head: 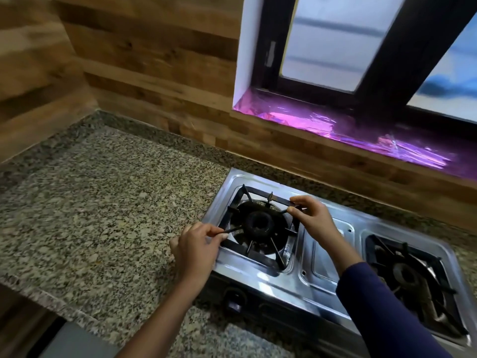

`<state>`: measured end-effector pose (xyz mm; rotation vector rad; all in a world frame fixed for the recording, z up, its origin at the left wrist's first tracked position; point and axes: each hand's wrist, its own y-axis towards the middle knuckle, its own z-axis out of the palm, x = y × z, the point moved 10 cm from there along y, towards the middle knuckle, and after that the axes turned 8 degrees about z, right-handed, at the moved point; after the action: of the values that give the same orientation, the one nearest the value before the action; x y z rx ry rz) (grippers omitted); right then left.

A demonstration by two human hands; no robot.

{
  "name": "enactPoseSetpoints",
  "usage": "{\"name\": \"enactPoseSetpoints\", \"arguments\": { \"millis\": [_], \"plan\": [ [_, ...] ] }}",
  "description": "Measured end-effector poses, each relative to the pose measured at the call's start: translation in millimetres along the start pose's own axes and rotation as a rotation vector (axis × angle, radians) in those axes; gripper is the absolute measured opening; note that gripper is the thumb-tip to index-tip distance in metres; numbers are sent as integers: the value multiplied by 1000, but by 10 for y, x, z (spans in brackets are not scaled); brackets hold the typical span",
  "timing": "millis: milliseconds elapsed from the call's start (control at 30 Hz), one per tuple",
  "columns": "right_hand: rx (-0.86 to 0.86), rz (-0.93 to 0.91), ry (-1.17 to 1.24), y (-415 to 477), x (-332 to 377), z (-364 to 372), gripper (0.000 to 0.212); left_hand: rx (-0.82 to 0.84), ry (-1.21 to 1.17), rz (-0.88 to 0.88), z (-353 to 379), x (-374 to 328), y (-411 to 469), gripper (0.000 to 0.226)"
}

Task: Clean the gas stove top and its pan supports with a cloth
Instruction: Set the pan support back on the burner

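Spanning the left, the granite worktop (103, 202) is offering set-down room. The left hand (198, 244) is pinching a front-left prong of the left support (251, 254), which is sitting over its burner (259, 223) on the stove (320, 254). The right hand (311, 215) is pinching the rear-right bar. Judging by its look, the support is stiff, fairly heavy metal, possibly greasy; gripping opposite corners is suiting a level lift. A second support (413, 280) is resting at right. No cloth is showing.
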<state>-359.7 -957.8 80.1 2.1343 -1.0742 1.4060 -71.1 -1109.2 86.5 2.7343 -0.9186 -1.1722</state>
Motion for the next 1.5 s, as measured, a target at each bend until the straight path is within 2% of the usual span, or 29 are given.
{"name": "enactPoseSetpoints", "arguments": {
  "millis": [167, 333, 633, 1167, 1500],
  "plan": [
    [-5, -18, -118, 133, -110, -4, 19, 4, 29, 8, 51, -7, 39, 13],
    [-11, -18, -171, 182, -175, -21, 24, 17, 83, 42, 85, -43, 42, 13],
    [-44, 1, -164, 218, -129, -75, 16, 29, 98, 55, 118, -103, 42, 13],
    [-134, -62, -313, 193, -28, -99, 14, 25, 92, 55, 111, -103, 87, 14],
    [-170, -42, -325, 75, -95, -176, 25, 26, 97, 91, 125, -118, 37, 12]
  ]
}}
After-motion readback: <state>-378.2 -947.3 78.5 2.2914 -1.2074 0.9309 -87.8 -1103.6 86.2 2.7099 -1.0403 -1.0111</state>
